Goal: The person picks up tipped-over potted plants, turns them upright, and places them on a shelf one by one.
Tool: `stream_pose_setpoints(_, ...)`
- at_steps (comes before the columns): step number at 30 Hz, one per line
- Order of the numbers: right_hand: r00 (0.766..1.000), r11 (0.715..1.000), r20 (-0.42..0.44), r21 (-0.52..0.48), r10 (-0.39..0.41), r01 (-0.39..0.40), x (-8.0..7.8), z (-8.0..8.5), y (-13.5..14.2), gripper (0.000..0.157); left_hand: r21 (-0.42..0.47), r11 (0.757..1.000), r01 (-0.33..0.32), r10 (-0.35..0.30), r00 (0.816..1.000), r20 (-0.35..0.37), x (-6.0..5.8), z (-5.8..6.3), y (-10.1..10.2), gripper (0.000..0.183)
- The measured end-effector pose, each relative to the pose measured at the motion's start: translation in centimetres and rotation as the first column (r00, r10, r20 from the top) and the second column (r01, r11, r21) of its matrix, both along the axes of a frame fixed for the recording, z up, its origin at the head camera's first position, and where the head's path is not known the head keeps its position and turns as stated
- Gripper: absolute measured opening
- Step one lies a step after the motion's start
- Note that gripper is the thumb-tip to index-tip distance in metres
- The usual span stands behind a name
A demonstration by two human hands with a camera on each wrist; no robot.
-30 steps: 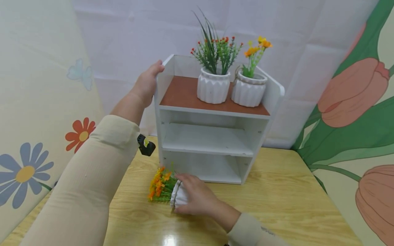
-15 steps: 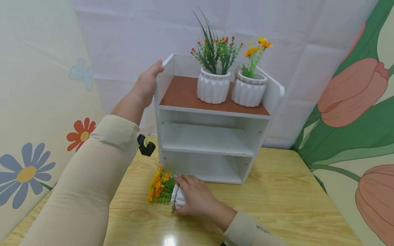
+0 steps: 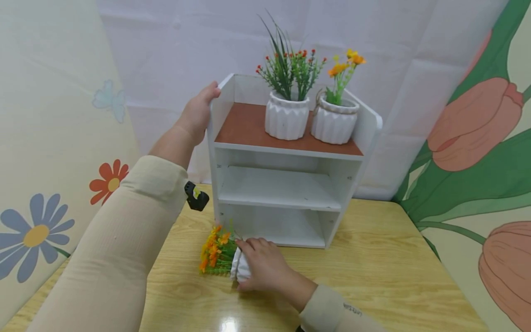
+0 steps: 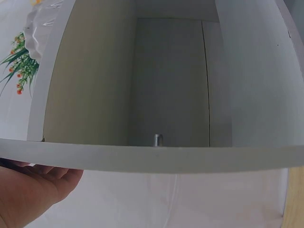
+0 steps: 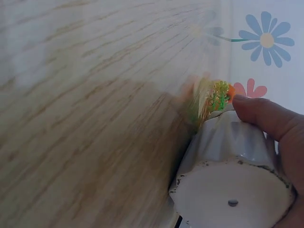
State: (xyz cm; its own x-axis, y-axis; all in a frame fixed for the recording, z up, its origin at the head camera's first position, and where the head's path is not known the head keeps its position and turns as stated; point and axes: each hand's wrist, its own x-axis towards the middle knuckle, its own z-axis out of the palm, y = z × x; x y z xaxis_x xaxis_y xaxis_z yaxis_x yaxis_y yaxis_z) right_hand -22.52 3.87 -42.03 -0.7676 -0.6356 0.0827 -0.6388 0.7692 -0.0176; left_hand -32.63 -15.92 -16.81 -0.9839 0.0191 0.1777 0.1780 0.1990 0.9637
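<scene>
My left hand (image 3: 197, 110) grips the upper left side panel of a small white shelf unit (image 3: 282, 203), with fingers at its edge. In the left wrist view, the fingers (image 4: 61, 183) lie along the outer face of that panel. On the wooden table in front of the shelf, a white ribbed flowerpot (image 3: 240, 265) lies on its side, its orange flowers (image 3: 214, 249) pointing left. My right hand (image 3: 267, 267) holds this pot from above. The right wrist view shows the pot's base (image 5: 232, 194) with a small hole, and the thumb along its side.
Two white pots stand on the shelf's brown top: one with red-berried greenery (image 3: 287, 115), one with yellow-orange flowers (image 3: 335, 120). Below are two white shelf levels. The wooden table (image 3: 386, 267) extends to the right. Walls with painted flowers flank both sides.
My right hand has barely shifted on the pot, its forearm moving slightly left. The lying pot stays almost in place. My left hand and the shelf have not moved.
</scene>
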Motion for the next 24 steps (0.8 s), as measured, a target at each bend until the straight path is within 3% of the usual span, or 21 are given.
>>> stream_pose_setpoints(17, 0.995, 0.986, 0.101, -0.165, -0.005, 0.022, -0.4, -0.6, 2.6, 0.099, -0.007, 1.000, -0.007, 0.007, 1.000, 0.007, 0.1, 0.0, 0.1, 0.056)
stream_pose_setpoints(24, 0.987, 0.940, 0.158, -0.332, -0.019, 0.071, -0.4, -1.0, 4.1, 0.098, -0.006, 1.000, -0.011, 0.011, 1.000, 0.008, 0.1, 0.1, 0.0, 0.057)
